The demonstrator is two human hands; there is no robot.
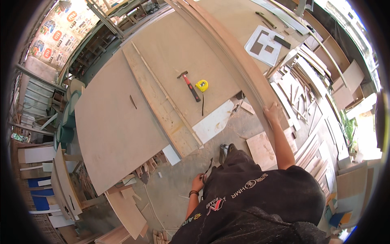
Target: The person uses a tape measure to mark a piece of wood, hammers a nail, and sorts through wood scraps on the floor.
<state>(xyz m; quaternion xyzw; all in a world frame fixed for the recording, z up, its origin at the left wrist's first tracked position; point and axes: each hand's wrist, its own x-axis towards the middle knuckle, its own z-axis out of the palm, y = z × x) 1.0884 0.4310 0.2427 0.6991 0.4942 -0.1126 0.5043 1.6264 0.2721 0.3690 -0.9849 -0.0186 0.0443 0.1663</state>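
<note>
My right hand (273, 112) is closed over the near end of a long brown wooden board (243, 61). The board runs away from me along the right side of the worktable. My left hand (198, 183) hangs low beside my dark shirt, its fingers curled near a thin dark object (208, 167); whether it grips that object cannot be made out. A hammer (190, 86) with a red and black handle lies on the table sheet, with a yellow tape measure (202, 85) just right of it. Below them rests a thin dark strip (203, 105).
A large brown sheet (113, 118) covers the table's left, beside a pale plank (152, 95) and a narrow wood strip (152, 77). A white sheet with dark samples (263, 45) lies beyond the board. Wood offcuts (298, 95) crowd the right; scraps litter the floor.
</note>
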